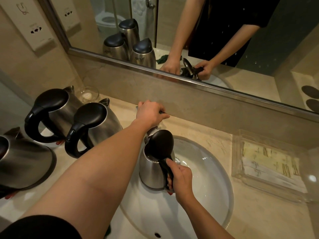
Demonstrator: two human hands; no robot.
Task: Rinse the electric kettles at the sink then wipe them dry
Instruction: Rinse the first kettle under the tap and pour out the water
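Right hand (181, 180) wrapped tight round the black handle (166, 171) of a steel kettle (151, 169), held over the white sink (207, 178), lid (161, 144) flipped up. Handle inside the curled fingers, kettle body at 9 o'clock from them. Left hand (150, 112) reaching to 12 o'clock, fingers bent over the tap (155, 129); true grip hard to tell. Three more kettles (96, 125) on the counter at 9 o'clock. Clear tray (241, 169) of packets at 3 o'clock.
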